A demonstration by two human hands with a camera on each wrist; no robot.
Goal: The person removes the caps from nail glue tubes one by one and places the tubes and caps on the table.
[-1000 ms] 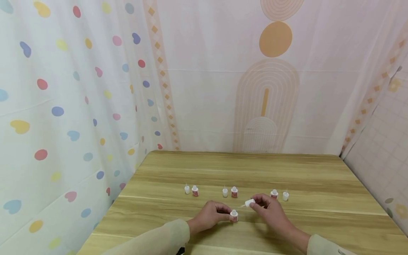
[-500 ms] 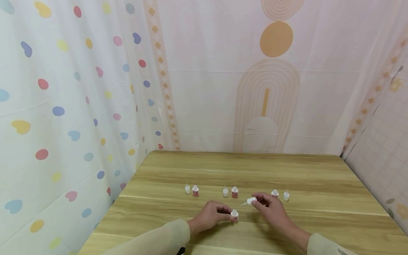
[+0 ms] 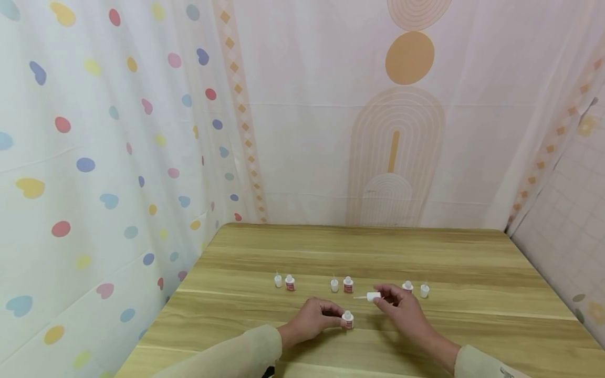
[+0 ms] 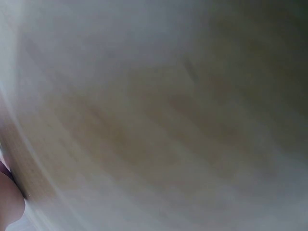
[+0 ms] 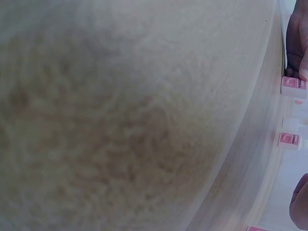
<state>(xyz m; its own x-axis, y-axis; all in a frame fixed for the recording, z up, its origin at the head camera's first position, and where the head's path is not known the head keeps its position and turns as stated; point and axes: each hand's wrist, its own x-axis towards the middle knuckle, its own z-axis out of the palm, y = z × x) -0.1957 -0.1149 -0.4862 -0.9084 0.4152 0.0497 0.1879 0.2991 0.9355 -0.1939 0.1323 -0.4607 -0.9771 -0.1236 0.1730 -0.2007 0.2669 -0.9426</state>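
Note:
In the head view, my left hand grips a small white bottle with a red label, upright and uncapped on the table. Thumb and fingertips pinch its left side. My right hand pinches a white cap, tipped on its side in the air, behind and right of that bottle. A thin applicator stem points left from it, apart from the bottle neck. The right wrist view catches the held bottle at its right edge. The left wrist view is mostly blurred tabletop, with a bit of hand lower left.
Across the wooden table stand three more uncapped bottles: left, middle and right, the last partly behind my right hand. Beside each is a cap, stem up: left, middle, right. Patterned curtains hang behind.
My right hand has raised the cap slightly and turned it, so the stem went from slanting down toward the bottle to nearly level. The left hand and its bottle stay put.

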